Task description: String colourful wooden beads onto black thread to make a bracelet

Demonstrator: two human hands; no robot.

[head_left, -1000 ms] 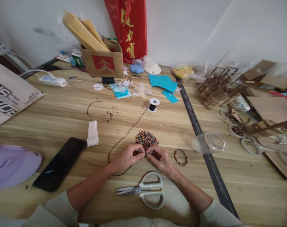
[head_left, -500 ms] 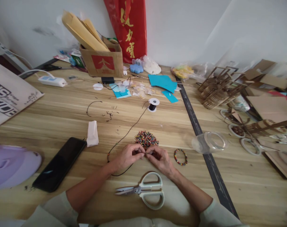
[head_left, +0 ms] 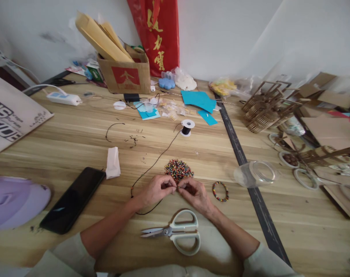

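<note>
My left hand (head_left: 159,189) and my right hand (head_left: 195,194) meet fingertip to fingertip just in front of a heap of small multicoloured beads (head_left: 178,170). Thumb and finger of the left hand pinch the black cord (head_left: 151,166), which runs from a white-flanged spool (head_left: 186,127), loops by the left wrist and comes back under that hand. A few beads sit along the cord near the wrist. The right hand is pinched closed; what lies between its fingertips is too small to tell. Right of it lies a beaded bracelet (head_left: 220,191). Scissors (head_left: 175,232) with pale handles lie between my forearms, blades slightly apart.
Left are a black phone (head_left: 73,201), a folded white tissue (head_left: 113,163) and a purple cap (head_left: 17,204). A clear plastic cup (head_left: 254,174) lies on its side at right, near small woven baskets (head_left: 261,109). A cardboard box (head_left: 124,75) stands at the back.
</note>
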